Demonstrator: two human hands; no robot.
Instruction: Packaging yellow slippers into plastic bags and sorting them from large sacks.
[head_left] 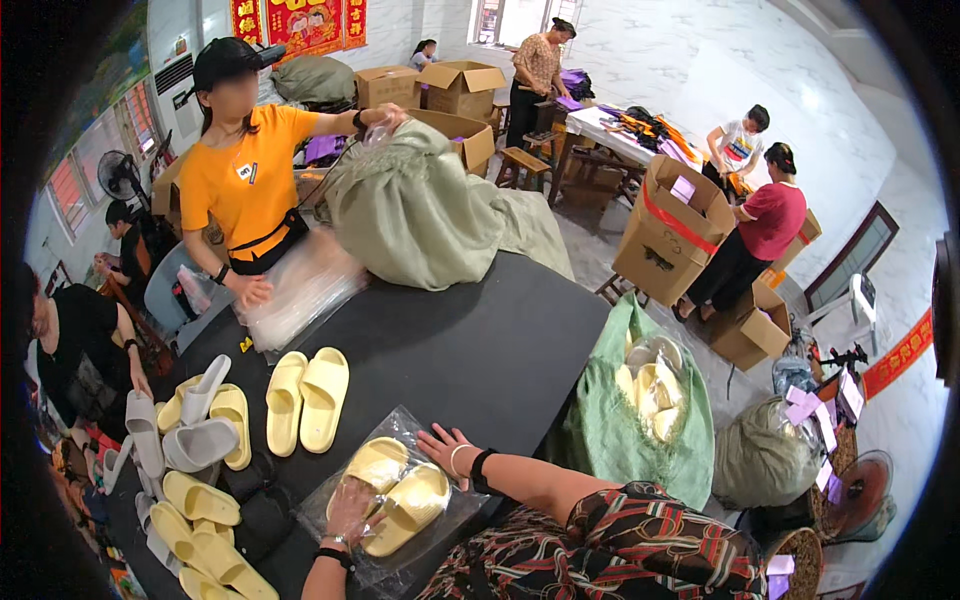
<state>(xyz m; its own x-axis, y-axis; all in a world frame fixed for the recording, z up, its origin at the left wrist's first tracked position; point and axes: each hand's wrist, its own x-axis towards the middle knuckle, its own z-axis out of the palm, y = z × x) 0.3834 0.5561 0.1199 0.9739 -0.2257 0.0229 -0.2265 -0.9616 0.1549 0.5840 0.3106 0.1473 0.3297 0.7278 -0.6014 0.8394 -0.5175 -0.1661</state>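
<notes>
A pair of yellow slide slippers [415, 500] lies in a clear plastic bag [400, 418] at the near edge of the black table. My left hand [352, 512] is at the left side of the pair, its fingers closed against the slippers and partly veiled by the shiny film. At the bag's far right edge, my right hand [449, 457] presses down flat with its fingers spread. Another yellow pair [305, 402] rests unbagged farther off. To the left is a heap of loose yellow slippers [205, 500] and grey slippers [200, 444].
Across the black table [450, 345], a person in orange [250, 170] touches a stack of clear bags [305, 290] and a large grey-green sack [430, 215]. A green sack [640, 410] holding bagged yellow slippers stands at right. Other people work around the room among cardboard boxes [670, 235].
</notes>
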